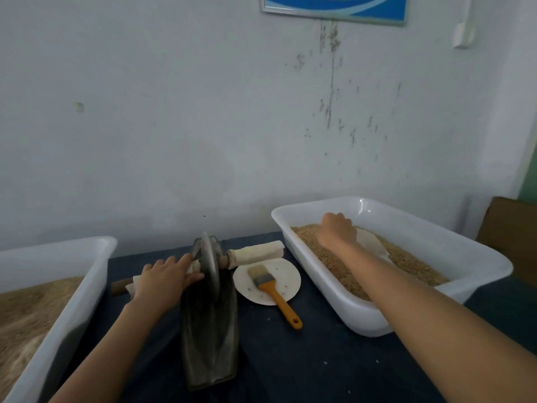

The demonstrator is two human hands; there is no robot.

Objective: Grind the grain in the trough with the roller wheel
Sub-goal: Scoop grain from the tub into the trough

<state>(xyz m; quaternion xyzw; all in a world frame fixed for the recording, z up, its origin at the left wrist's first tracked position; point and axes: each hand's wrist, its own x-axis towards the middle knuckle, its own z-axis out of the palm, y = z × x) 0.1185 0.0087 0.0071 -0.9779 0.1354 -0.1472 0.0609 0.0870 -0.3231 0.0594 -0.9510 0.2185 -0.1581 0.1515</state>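
A dark boat-shaped metal trough (pixel 210 338) lies lengthwise on the dark blue table. The grey roller wheel (pixel 209 266) stands upright in its far end, on an axle with cloth-wrapped handles (pixel 255 253). My left hand (pixel 165 276) lies over the left handle, fingers reaching to the wheel. My right hand (pixel 338 229) is curled down in the grain (pixel 343 263) inside the white tub (pixel 406 228) at the right, next to a white paper piece (pixel 372 242); what the fingers hold is hidden.
A second white tub (pixel 72 286) with finer tan material stands at the left. A white plate (pixel 287 279) beside the trough carries an orange-handled brush (pixel 274 292). A wall rises right behind the table. A brown box (pixel 511 228) sits at far right.
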